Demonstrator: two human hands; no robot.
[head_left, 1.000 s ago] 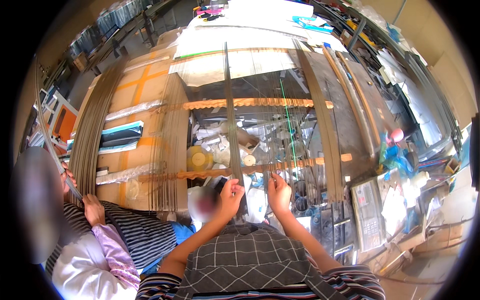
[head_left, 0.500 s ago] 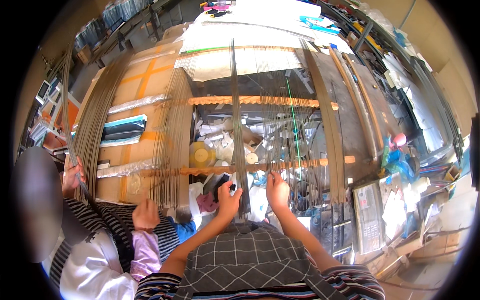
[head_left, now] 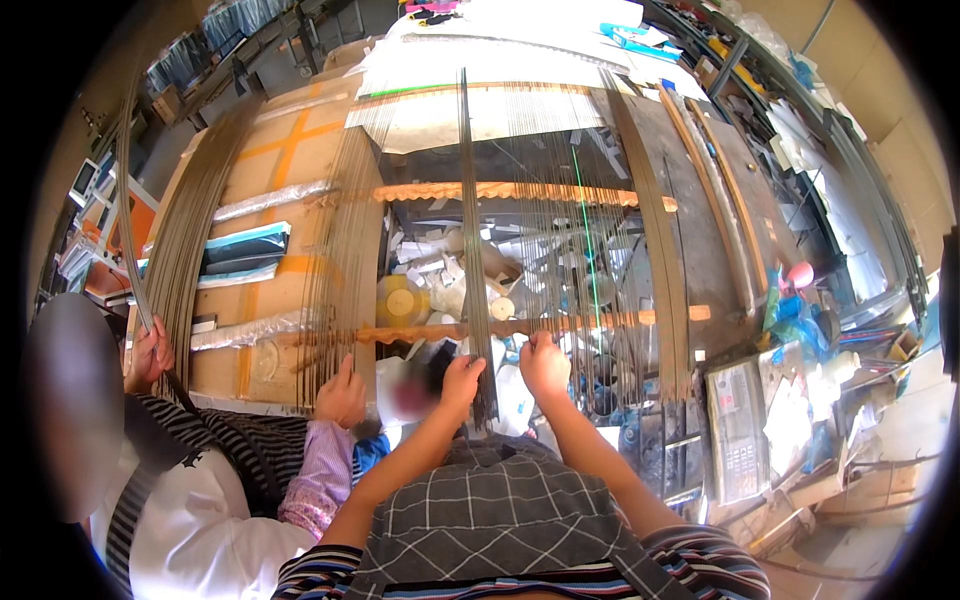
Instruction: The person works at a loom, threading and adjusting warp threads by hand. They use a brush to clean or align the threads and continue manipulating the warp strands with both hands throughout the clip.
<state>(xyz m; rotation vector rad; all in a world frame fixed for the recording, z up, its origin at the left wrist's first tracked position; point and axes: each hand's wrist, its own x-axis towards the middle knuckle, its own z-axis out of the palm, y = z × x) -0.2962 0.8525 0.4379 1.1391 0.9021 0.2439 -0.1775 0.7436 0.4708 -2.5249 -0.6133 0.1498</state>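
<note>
Long thin dark strands run away from me over an open frame. My left hand [head_left: 462, 383] is closed at the left edge of a dense strand bundle [head_left: 477, 335], thumb and fingertips against it. My right hand [head_left: 545, 368] is closed in a pinch just right of that bundle, by the near crossbar [head_left: 430, 331]. What lies between its fingertips is too fine to make out. Looser strands [head_left: 545, 250] spread to the right, with one bright green strand [head_left: 586, 235] among them.
At my left a co-worker's hand [head_left: 341, 396] points at other strands; their other hand [head_left: 150, 352] grips a hanging bundle. Paper scraps [head_left: 430, 262] and tape rolls [head_left: 402, 301] lie below the strands. A keypad device [head_left: 738, 435] and a cluttered shelf [head_left: 790, 110] stand right.
My left hand has moved slightly up and right against the bundle. My right hand has shifted slightly left. The co-worker's nearer hand has moved up and right toward the strands.
</note>
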